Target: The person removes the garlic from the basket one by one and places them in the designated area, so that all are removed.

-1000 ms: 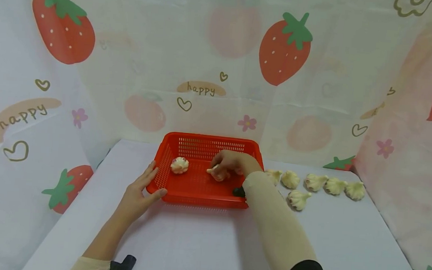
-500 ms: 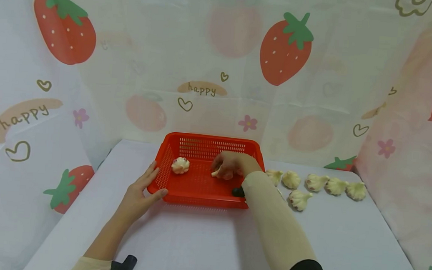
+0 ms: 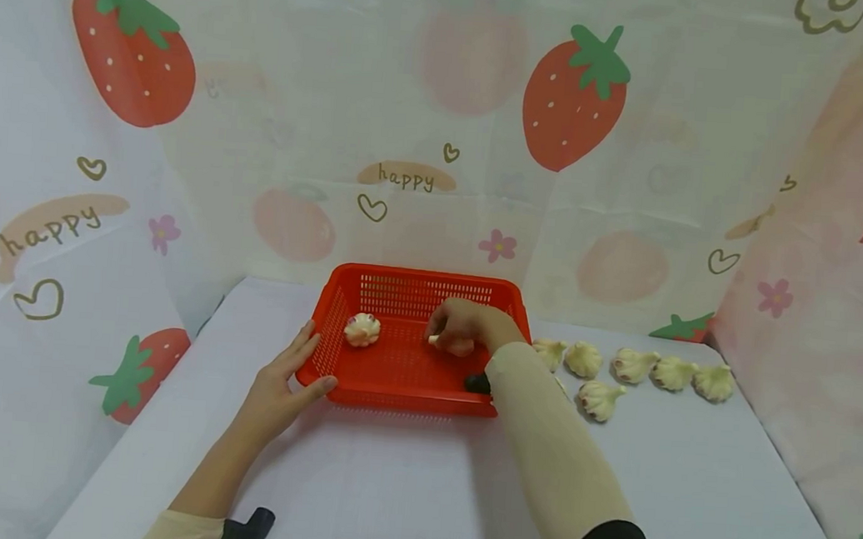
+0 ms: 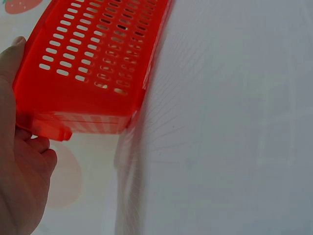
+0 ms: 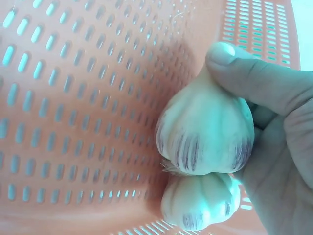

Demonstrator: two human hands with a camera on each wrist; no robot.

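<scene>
Right hand [image 3: 465,326] pinches garlic bulb [image 5: 205,127] by neck inside red basket [image 3: 400,402], second bulb [image 5: 198,203] seemingly touching; left hand [image 3: 274,390] clamped on basket's left end. Loose pinch could drop bulb onto second; slack left grip could let basket slide.

In front of me I have a white cloth-covered table [image 3: 401,489], and toward its far side stands a red perforated basket [image 3: 407,402], upright, one long side facing me. To the basket's right, five garlic bulbs [image 3: 633,366] lie in a loose row, the closest one partly hidden by my right sleeve [image 3: 558,441]; a sixth bulb [image 3: 598,401] lies nearer me
</scene>
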